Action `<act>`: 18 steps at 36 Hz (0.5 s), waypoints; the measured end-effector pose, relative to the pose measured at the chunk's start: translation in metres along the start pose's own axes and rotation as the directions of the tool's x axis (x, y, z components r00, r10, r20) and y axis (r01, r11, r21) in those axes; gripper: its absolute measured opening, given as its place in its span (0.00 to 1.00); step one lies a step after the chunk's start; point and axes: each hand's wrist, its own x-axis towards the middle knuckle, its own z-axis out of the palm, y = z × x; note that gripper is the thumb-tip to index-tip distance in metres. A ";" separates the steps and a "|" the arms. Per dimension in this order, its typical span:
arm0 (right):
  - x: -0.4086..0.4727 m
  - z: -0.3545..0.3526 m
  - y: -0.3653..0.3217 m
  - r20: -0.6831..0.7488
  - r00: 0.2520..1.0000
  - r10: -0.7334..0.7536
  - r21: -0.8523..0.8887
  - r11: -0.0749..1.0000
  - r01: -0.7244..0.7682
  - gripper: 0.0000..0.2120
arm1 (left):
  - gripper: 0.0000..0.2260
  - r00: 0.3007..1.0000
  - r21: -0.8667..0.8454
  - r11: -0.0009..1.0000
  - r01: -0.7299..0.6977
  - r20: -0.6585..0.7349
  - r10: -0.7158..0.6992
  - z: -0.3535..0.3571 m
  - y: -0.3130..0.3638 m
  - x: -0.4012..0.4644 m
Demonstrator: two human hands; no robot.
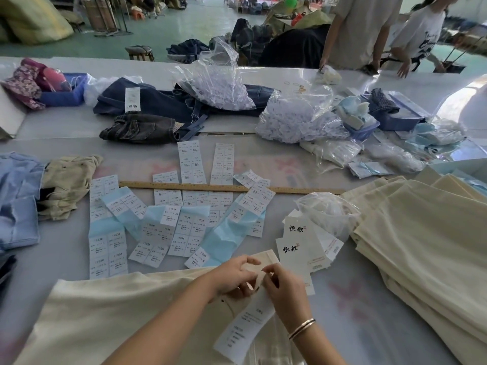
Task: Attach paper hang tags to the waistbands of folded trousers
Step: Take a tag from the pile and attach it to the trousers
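While both hands work at the desk's near edge, the left hand [234,275] and right hand [286,291] each keep a pinching grip on one hang tag [245,325] over cream trousers [110,312]; bare desk [369,312] lies right.

A long grey work table [369,312] strewn with garments, labels and bags.

A wooden ruler [229,187] lies across its middle. Around and just nearer than the ruler spread sheets of size stickers [181,233]; beyond it lie dark jeans [158,104] and clear bags of white tags [297,119]. Right of the ruler sits a stack of cream trousers [427,246], left of it blue garments [18,201], and nearest, cream trousers [110,312].
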 end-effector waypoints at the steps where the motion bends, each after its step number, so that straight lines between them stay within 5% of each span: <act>1: -0.001 0.001 0.001 -0.005 1.000 -0.012 0.005 1.000 0.012 0.03 | 0.11 1.000 -0.002 1.000 -0.009 0.014 0.009 0.001 -0.001 0.000; 18: -0.005 -0.001 0.007 0.027 0.991 0.134 0.210 0.968 -0.136 0.11 | 0.03 0.991 0.027 0.993 -0.117 -0.056 0.118 0.005 -0.007 -0.002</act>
